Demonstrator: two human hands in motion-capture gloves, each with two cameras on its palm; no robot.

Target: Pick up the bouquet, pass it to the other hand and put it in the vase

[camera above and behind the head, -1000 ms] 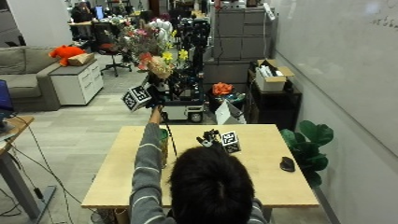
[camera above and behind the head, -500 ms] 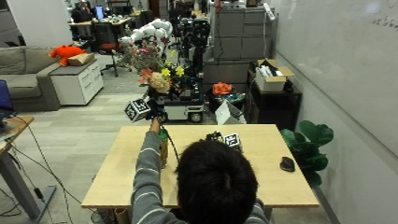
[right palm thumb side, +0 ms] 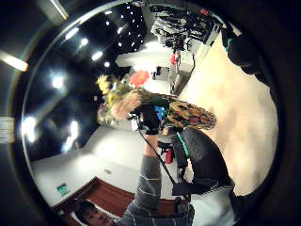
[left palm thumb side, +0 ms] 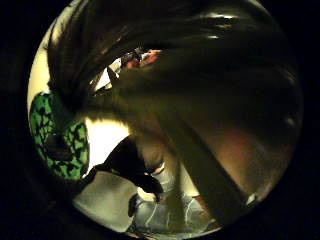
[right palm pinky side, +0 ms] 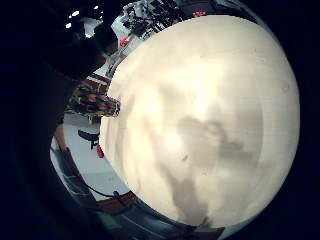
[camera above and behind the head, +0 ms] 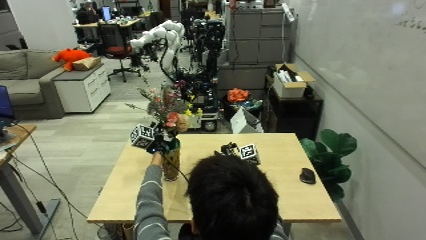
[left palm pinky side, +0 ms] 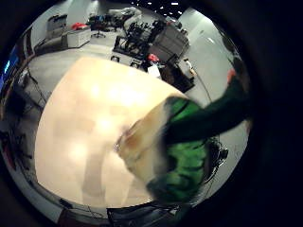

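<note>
My left hand (camera above and behind the head: 157, 142) grips the bouquet (camera above and behind the head: 168, 107) by its stems and holds it upright over the brown patterned vase (camera above and behind the head: 171, 169), which stands on the left part of the wooden table (camera above and behind the head: 279, 195). The left little finger side palm view shows the green stem wrap (left palm pinky side: 184, 161) right at the vase mouth (left palm pinky side: 142, 142); how deep it reaches I cannot tell. My right hand (camera above and behind the head: 233, 149) hovers over the table's far middle and holds nothing. The right thumb side palm view shows the bouquet (right palm thumb side: 122, 101), the left hand (right palm thumb side: 148, 117) and the vase (right palm thumb side: 190, 113) together.
A black mouse (camera above and behind the head: 307, 175) lies near the table's right edge. A potted plant (camera above and behind the head: 329, 150) stands beside that edge. A folded white card (camera above and behind the head: 245, 120) and a cart stand just behind the table's far edge.
My left hand has brought the bouquet down from high above the table toward the vase. The right hand has stayed over the table's far middle.
</note>
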